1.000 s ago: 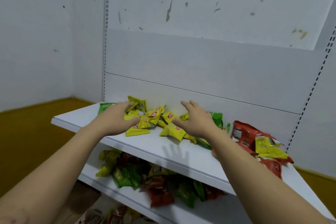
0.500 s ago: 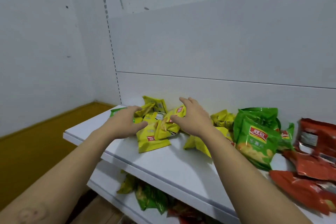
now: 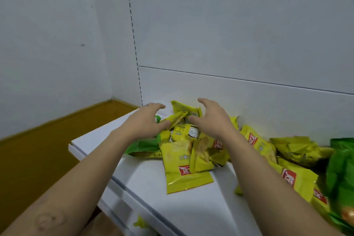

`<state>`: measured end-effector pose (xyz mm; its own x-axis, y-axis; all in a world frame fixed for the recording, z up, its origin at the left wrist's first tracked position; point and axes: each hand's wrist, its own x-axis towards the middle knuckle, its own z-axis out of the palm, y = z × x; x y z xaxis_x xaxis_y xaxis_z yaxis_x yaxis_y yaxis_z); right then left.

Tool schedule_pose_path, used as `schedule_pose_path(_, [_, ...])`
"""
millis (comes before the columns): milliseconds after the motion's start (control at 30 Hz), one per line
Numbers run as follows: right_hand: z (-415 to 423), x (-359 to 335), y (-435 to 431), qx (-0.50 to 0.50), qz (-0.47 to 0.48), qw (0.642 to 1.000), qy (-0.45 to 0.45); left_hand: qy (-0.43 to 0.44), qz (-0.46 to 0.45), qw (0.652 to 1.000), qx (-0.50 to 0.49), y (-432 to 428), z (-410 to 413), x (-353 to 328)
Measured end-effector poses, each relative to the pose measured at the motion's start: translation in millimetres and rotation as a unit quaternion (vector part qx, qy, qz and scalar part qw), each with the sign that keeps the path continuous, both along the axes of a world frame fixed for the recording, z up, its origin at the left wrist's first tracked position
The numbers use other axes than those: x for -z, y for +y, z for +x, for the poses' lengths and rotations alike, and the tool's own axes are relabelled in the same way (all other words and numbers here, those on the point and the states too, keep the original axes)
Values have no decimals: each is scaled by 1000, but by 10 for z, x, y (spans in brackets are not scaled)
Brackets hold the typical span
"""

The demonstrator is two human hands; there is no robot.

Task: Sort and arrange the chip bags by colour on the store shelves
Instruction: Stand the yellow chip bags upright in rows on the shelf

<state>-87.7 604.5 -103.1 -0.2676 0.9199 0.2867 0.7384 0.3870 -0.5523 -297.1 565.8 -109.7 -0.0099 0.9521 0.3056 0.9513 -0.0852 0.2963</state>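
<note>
Reaching farther back, left hand (image 3: 144, 121) and right hand (image 3: 213, 119) spread, yellow chip bags (image 3: 184, 114) between them

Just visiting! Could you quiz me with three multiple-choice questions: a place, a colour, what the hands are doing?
1. Where is the pile of yellow bags? A on the floor; B in a box; C on the white shelf.
2. What colour is the bag partly under the left hand? A green; B red; C blue.
3. The right hand and the left are: A fists; B open over the pile; C lifting a bag high.
1 C, it rests on the shelf.
2 A, the green bag shows beneath it.
3 B, fingers loosely spread.
</note>
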Motion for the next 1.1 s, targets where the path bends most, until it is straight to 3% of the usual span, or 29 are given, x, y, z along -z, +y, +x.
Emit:
schedule_pose_path(233, [-373,5,539,86,-13,992,-93,-29,7,993,118,945,-460,151])
schedule_pose_path(467, [-726,128,909,197,-45,963,-180,-24,-19,978,205,1792,-772,243])
schedule_pose_path(600, [-830,255,969,261,-13,939,-224,-38,-31,967,249,2011,-836,317])
schedule_pose_path(733, [-927,83,955,300,72,921,-235,-102,-18,961,256,2053,-946,410])
schedule_pose_path(800, [-1019,-12,930,309,133,911,-240,-216,-39,947,237,2033,-1011,378])
schedule_pose_path(833, [-1082,-32,923,310,165,908,-227,-305,-68,922,230,2006,-1039,341])
schedule_pose_path(900, [-1236,-5,930,293,242,906,-186,-490,-150,828,229,1938,-1086,262])
schedule_pose_path(1000, [-1510,131,995,223,312,908,-171,-647,-222,693,227,1895,-1157,239])
schedule_pose_path(1033, [-1601,188,1012,197,320,908,-184,-681,-215,664,221,1905,-1176,249])
schedule_pose_path(1100, [-1768,289,1048,146,330,907,-215,-725,-167,640,193,1958,-1218,271])
